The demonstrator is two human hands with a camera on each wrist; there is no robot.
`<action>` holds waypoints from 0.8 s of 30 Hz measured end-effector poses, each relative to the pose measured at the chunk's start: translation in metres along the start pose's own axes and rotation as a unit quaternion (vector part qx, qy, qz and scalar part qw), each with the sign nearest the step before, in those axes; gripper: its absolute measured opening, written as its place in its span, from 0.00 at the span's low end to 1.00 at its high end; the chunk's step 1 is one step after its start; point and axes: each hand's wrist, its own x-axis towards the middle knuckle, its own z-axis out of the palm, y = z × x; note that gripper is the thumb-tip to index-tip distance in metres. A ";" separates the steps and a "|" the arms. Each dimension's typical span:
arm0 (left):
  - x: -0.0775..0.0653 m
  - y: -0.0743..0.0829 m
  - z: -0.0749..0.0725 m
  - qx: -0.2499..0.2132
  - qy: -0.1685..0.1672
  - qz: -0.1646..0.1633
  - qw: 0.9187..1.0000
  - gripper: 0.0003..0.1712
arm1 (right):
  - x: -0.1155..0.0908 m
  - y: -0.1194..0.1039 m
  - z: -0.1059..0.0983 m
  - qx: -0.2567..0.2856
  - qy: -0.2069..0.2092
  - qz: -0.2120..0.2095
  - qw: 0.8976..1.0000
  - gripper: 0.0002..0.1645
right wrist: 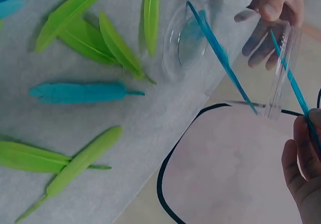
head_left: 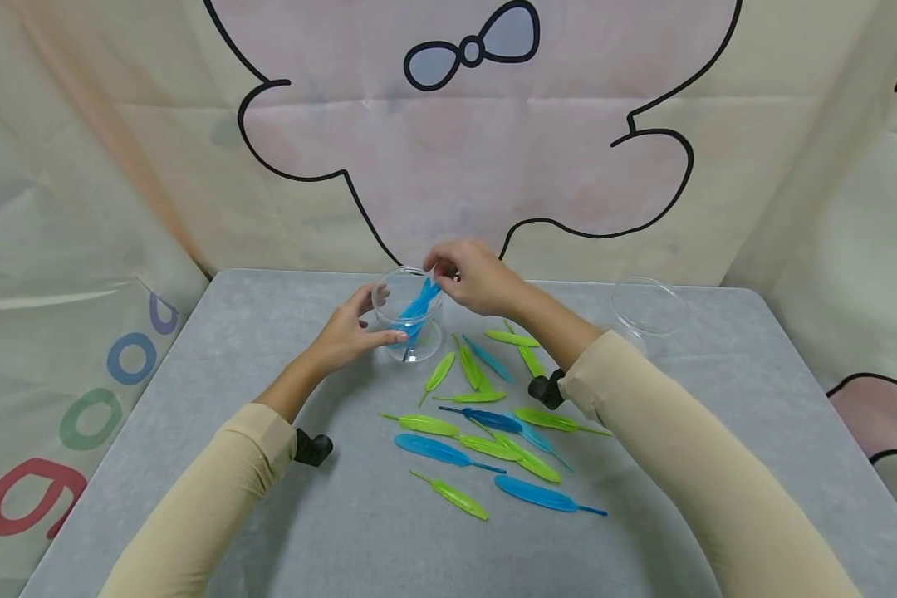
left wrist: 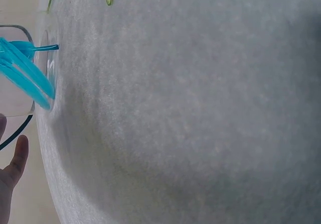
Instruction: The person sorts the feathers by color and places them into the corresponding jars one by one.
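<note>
A clear plastic cup stands near the far edge of the table, with blue feathers inside it. My left hand holds the cup from the left, thumb on the near side and fingers round the far side. Over the rim, my right hand pinches a blue feather between thumb and fingers, its other end reaching down into the cup. The feathers in the cup lean against its wall in the left wrist view, where only part of my left hand shows.
Several green feathers and blue feathers lie scattered across the middle of the grey table. Another clear cup stands at the far right, beyond my right forearm. A printed cloth hangs behind the table.
</note>
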 end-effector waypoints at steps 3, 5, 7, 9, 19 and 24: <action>0.000 0.000 0.000 0.002 -0.001 0.000 1.000 0.51 | 0.000 -0.001 0.004 0.005 -0.005 0.002 1.000 0.11; 0.000 0.000 0.000 0.004 -0.002 0.000 1.000 0.52 | 0.000 -0.001 0.006 0.008 -0.008 0.004 1.000 0.11; 0.000 0.000 0.000 0.004 -0.003 0.003 1.000 0.52 | 0.000 0.000 0.007 0.010 -0.009 0.004 1.000 0.10; 0.000 0.000 0.000 0.003 -0.004 0.003 1.000 0.52 | 0.000 0.000 0.008 0.010 -0.012 0.004 1.000 0.10; 0.000 -0.001 0.000 -0.005 -0.006 0.002 1.000 0.52 | -0.004 0.004 0.008 0.012 -0.013 -0.003 1.000 0.11; 0.000 0.000 0.001 0.003 -0.002 -0.007 1.000 0.52 | -0.008 0.010 0.003 0.001 -0.003 0.010 1.000 0.12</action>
